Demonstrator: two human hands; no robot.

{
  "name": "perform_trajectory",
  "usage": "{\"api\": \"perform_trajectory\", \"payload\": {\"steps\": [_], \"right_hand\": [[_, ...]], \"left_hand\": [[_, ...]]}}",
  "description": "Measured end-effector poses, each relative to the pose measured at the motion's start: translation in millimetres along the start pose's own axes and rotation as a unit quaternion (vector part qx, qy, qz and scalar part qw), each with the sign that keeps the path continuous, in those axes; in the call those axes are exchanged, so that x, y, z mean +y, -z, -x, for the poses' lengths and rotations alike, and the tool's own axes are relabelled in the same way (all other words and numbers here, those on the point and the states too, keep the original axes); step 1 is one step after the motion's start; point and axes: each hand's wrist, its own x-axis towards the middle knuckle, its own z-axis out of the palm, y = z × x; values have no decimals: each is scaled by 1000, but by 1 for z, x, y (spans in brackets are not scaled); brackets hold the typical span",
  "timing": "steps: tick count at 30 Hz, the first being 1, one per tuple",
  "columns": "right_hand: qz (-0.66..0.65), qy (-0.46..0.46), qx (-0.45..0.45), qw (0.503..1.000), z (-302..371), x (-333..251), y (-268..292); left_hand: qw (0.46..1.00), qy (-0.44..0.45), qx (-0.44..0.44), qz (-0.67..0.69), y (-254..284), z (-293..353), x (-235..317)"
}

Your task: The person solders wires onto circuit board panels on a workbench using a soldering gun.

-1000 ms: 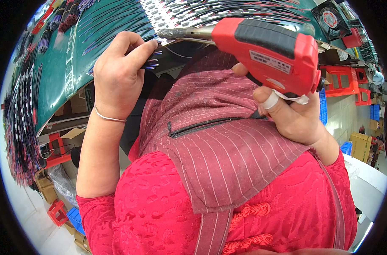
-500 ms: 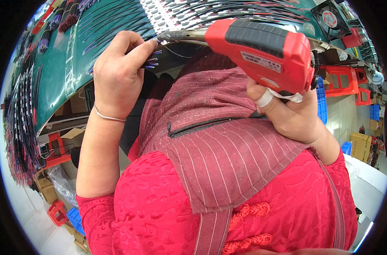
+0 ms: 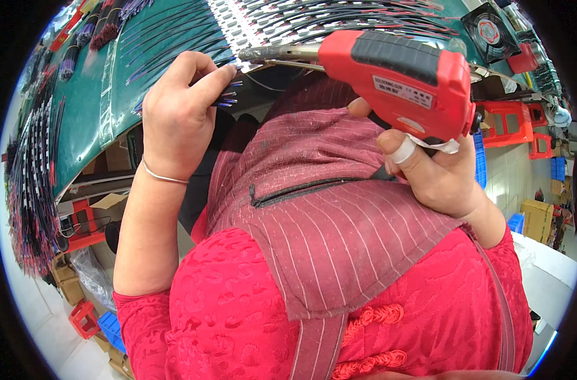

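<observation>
Right hand (image 3: pixel 437 180): grip wrapped beneath a red soldering gun (image 3: pixel 399 79), hard plastic with a black top panel; white tape (image 3: pixel 404 151) rings one finger. Left hand (image 3: pixel 179 117): thumb and forefinger pressed together beside the gun's metal tip, curled fingers holding thin insulated wires (image 3: pixel 227 99). Tip lies at the near end of rows of small white circuit boards (image 3: pixel 234 24), on a smooth green bench (image 3: pixel 86 114). Gun body hides most of the handle; contact at tip too small to resolve; boards cut off above.
</observation>
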Motion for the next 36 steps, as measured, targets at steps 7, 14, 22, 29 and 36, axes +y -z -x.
{"api": "perform_trajectory", "payload": {"steps": [7, 14, 22, 29, 36], "right_hand": [[-38, -31, 17, 999, 0, -1, -3], [-3, -13, 0, 1000, 2, 7, -2], [-49, -25, 21, 998, 1, 2, -4], [4, -1, -3, 1000, 1, 9, -2], [-46, -33, 23, 998, 0, 0, -9]], "left_hand": [[1000, 6, -5, 4, 1, 0, 2], [1000, 5, -15, 16, 2, -1, -2], [1000, 13, 1, 22, 2, 1, 0], [1000, 12, -1, 12, 0, 1, 0], [1000, 9, -4, 6, 0, 1, 0]]}}
